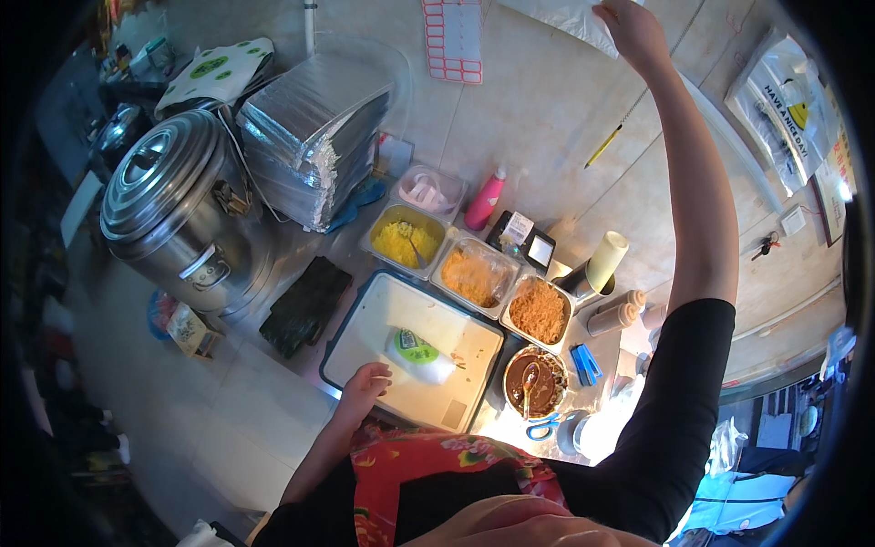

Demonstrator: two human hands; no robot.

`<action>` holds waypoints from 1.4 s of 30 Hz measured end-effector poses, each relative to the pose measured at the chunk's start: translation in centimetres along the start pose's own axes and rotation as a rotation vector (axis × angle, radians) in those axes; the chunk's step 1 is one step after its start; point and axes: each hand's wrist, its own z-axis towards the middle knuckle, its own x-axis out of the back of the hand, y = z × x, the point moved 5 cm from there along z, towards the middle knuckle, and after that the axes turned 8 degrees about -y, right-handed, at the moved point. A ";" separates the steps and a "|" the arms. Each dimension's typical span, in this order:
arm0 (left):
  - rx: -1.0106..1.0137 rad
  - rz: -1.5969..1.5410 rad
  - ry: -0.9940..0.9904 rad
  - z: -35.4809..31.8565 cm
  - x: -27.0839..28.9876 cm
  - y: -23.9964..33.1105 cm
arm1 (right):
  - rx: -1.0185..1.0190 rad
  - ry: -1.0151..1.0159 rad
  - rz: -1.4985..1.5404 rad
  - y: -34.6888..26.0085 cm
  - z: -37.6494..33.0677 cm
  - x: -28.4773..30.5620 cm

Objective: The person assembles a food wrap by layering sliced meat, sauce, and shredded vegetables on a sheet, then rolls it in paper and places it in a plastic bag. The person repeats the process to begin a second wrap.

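Note:
My right hand [631, 35] is raised high against the wall, its fingers closed on the edge of a clear plastic bag [570, 20] hanging there. Low down, my left hand [365, 387] hovers over the near left edge of a white cutting board [374, 314], loosely open and holding nothing that I can see. On the board, just beyond that hand, lies a wrapped packet [421, 354] in white film with a green label. A few brown crumbs are scattered to its right.
Behind the board stand tubs of yellow shreds [401, 239], orange floss [469, 278] and brown floss [538, 310]. A sauce bowl [547, 387] with a spoon, blue scissors [543, 427] and a blue stapler [585, 365] sit right. Left are seaweed sheets [305, 305], foil bags [314, 128] and a steel pot [182, 210].

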 end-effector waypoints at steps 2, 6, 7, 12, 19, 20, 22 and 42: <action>0.010 0.016 -0.009 0.0 0.1 -0.5 | -0.075 -0.114 -0.041 0.4 0.5 -0.1; 0.031 0.023 -0.012 -0.5 0.6 -0.6 | 0.221 -0.162 -0.298 -0.7 -0.1 -2.3; 0.014 0.013 -0.023 -0.6 0.6 -0.2 | 0.190 -0.341 -0.170 -0.9 -0.9 -4.5; -0.049 0.076 -0.122 -0.2 -1.0 3.2 | 0.445 -0.853 0.063 -12.4 -15.1 -12.0; -0.159 -0.421 -0.352 1.3 -5.4 7.9 | 0.594 -1.062 1.613 -37.5 -33.3 0.5; -0.230 -0.354 -0.283 1.1 -4.9 8.4 | 0.829 -1.087 1.548 -38.4 -33.5 2.2; -0.504 0.172 -0.294 1.2 -4.4 10.4 | 0.531 -1.211 1.666 -36.7 -32.3 2.1; -0.308 -0.141 -0.310 -2.7 3.0 7.0 | -0.841 -0.734 2.056 -36.2 -44.8 -8.6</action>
